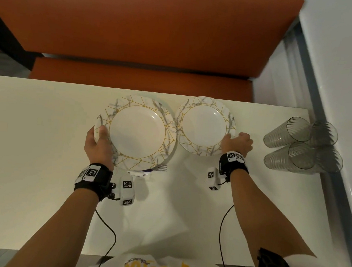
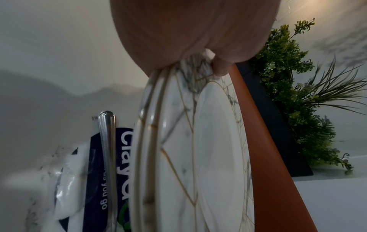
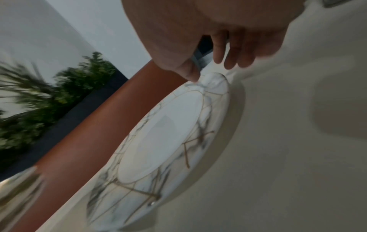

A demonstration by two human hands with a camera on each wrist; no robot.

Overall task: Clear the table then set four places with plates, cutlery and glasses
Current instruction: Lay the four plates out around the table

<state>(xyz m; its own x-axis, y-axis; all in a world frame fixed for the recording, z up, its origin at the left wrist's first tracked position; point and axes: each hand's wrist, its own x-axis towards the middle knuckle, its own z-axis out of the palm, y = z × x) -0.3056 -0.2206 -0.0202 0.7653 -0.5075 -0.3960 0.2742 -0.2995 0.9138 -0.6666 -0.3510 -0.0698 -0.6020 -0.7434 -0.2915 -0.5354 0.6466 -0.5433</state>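
My left hand grips the left rim of a stack of marble-and-gold patterned plates, thumb on top and fingers underneath. The left wrist view shows stacked plate rims under my thumb. The stack hangs just above the cream table. A single matching plate lies flat near the table's far edge. My right hand is at its near right rim. In the right wrist view the thumb touches that plate while the fingers reach loosely past its edge.
A fork and a navy-and-white packet lie on the table under the held stack. Several clear ribbed glasses stand clustered at the table's right edge by the wall. An orange bench runs behind the table.
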